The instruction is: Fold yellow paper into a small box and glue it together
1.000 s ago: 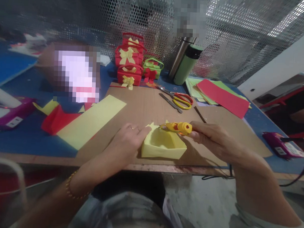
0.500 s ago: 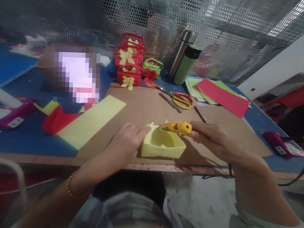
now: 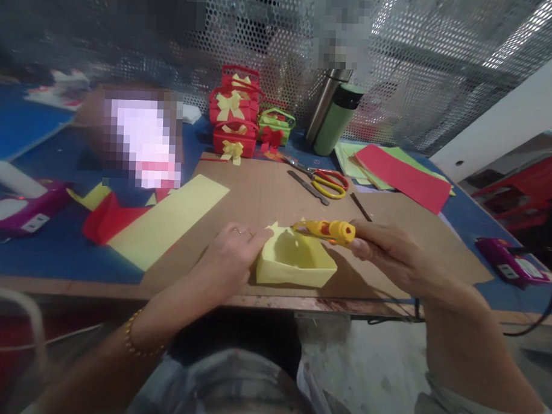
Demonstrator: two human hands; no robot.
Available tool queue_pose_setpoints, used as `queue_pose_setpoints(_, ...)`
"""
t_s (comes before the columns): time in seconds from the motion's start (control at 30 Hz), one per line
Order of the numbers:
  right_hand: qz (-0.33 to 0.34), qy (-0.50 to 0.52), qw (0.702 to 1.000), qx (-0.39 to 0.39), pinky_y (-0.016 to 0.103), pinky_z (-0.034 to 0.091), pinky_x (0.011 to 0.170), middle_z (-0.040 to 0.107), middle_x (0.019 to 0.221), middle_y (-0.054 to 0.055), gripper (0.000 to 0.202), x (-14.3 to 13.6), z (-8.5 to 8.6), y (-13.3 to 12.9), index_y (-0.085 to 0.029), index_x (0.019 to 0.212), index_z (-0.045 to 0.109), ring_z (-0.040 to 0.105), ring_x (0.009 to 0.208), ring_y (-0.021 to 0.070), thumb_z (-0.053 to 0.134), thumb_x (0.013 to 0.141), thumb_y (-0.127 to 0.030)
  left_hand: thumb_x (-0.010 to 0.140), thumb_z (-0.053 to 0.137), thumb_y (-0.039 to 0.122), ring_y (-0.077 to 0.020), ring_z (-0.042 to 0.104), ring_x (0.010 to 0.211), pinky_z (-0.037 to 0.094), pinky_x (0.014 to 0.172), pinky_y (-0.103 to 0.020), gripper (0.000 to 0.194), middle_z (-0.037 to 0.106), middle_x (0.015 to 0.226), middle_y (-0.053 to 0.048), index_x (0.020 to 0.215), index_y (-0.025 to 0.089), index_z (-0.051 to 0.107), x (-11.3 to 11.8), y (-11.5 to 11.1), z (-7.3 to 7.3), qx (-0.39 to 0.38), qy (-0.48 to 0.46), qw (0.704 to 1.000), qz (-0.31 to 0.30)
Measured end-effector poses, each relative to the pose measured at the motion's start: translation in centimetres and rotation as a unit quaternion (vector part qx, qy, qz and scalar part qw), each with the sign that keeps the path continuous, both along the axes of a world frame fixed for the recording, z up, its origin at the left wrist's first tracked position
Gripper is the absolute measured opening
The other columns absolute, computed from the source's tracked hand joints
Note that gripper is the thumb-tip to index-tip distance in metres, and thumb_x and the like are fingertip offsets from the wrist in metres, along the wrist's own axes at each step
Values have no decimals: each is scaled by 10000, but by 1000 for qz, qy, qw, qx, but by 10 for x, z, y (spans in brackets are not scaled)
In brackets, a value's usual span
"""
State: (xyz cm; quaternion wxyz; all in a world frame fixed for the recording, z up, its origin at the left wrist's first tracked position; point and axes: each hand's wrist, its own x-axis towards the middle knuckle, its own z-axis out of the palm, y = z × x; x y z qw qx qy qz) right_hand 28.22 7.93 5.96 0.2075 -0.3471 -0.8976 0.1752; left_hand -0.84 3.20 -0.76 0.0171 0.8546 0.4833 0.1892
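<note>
Perforated metal sheeting (image 3: 273, 32) rises behind the blue table (image 3: 90, 264), where brown cardboard (image 3: 253, 191) covers the middle of my working area. On my feed, the open yellow paper box (image 3: 296, 275) sits on that cardboard near its front edge; I take my clock directions from it. My left hand (image 3: 229, 253) is clamped on its far left corner, thumb at the rim, other fingertips partly hidden. My right hand (image 3: 392, 253) is closed around the yellow glue gun (image 3: 327, 231), whose nozzle points left at the box's far rim; whether it touches, I cannot tell.

Toward 11 o'clock I see red gift boxes (image 3: 233, 139) with yellow bows, beside a green gift box (image 3: 281, 124) with a red bow. At 1 o'clock lie scissors (image 3: 329, 196) and a flat metal blade (image 3: 307, 187), with a green tumbler (image 3: 332, 124) beyond. Stacked paper sheets (image 3: 401, 175) fill 2 o'clock, red uppermost. Purple devices (image 3: 38, 208) stand at 9 and 3 o'clock; their label markings are too small for me to read.
</note>
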Motion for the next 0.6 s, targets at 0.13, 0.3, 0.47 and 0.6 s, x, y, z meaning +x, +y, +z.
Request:
queue_pose_setpoints(0.13,-46,33,998,-15,250,378,502,547,622,-7,496,9,8,-11,-214,756,580,494,531,128,439,992,-626,806,434,-8,-270,651,1024,500,914,-437,585,719,1030,-135,1366,117,550,0,1,-2,8,1,1000,-13)
queue_pose_setpoints(0.3,-216,158,963,10,274,459,645,697,752,12,316,36,3,-33,-233,766,699,625,701,175,597,945,-472,846,463,26,-257,636,1042,471,917,-419,696,709,1101,-116,1523,173,397,2,1,-1,11,-3,1000,-7)
queue_pose_setpoints(0.47,-306,160,938,36,305,474,611,689,724,50,340,82,-14,-37,-225,744,687,623,653,198,622,897,-521,924,426,66,-269,595,1039,432,867,-416,433,685,1168,-139,1303,153,616,10,4,9,-7,80,997,-15)
queue_pose_setpoints(0.6,-373,48,920,107,309,421,500,635,640,46,294,118,-29,-34,-236,754,609,539,513,183,568,898,-489,984,393,107,-262,567,985,411,817,-409,363,669,1152,-127,1247,169,636,16,6,14,-6,121,993,3)
